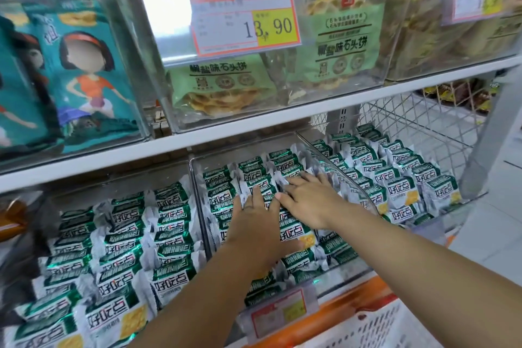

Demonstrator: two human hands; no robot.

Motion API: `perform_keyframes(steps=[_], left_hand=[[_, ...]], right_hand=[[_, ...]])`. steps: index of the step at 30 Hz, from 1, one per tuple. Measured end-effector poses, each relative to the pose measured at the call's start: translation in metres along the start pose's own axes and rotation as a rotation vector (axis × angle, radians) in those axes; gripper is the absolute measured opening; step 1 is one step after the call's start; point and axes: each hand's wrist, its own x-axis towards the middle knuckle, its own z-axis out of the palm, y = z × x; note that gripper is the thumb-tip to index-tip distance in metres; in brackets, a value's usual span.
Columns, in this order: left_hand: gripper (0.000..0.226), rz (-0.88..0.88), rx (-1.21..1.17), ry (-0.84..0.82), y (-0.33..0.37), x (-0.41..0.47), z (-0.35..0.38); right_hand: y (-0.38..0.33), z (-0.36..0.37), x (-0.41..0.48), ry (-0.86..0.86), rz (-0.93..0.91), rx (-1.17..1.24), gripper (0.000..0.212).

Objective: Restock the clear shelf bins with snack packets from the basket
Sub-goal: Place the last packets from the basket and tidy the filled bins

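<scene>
Head view: green-and-white snack packets (pixel 293 234) stand in tight rows, filling the middle clear bin (pixel 343 181) on the lower shelf. Both hands rest on them inside this bin. The left hand (pixel 255 226) lies flat, fingers straight and thumb spread. The right hand (pixel 308 203), just beside it, has its fingers extended and pinches nothing. The basket (pixel 387 325) sits below and in front of the bin. Uneven pressing could tip a row or push packets over the bin's front edge, and heavy pressing could crush them.
</scene>
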Motion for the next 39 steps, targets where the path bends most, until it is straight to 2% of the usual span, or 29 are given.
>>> perform_keyframes(steps=[7,10,14,18,22,25,28,35,39], left_hand=[[0.105,0.038,-0.144,-0.056,-0.007,0.007,-0.003],[0.108,0.048,-0.21,-0.047,-0.016,0.002,-0.005],[0.11,-0.038,-0.149,0.007,-0.037,0.007,-0.014],[0.116,-0.068,-0.108,-0.083,-0.045,0.021,-0.017],[0.119,-0.052,-0.062,-0.123,-0.048,0.026,-0.019],[0.092,-0.068,-0.086,-0.037,-0.052,0.033,-0.031],[0.071,-0.061,-0.058,0.002,-0.051,0.042,-0.033],[0.064,-0.021,-0.084,0.046,-0.045,0.058,-0.022],[0.055,-0.036,-0.171,-0.002,-0.05,0.059,-0.026]], right_hand=[[-0.002,-0.005,0.0,0.0,0.022,-0.023,0.06],[-0.001,-0.015,0.002,0.087,-0.028,0.018,0.052],[0.002,-0.017,0.009,0.021,-0.07,0.022,0.053],[0.003,-0.01,0.019,-0.033,-0.004,-0.008,0.057],[0.003,-0.012,0.024,0.017,-0.005,-0.025,0.056],[0.002,-0.019,0.031,0.063,-0.068,-0.022,0.053],[0.003,-0.016,0.043,0.032,-0.105,-0.033,0.054],[0.003,-0.008,0.052,0.014,0.009,-0.035,0.058],[-0.006,-0.017,0.054,0.054,0.005,-0.065,0.053]])
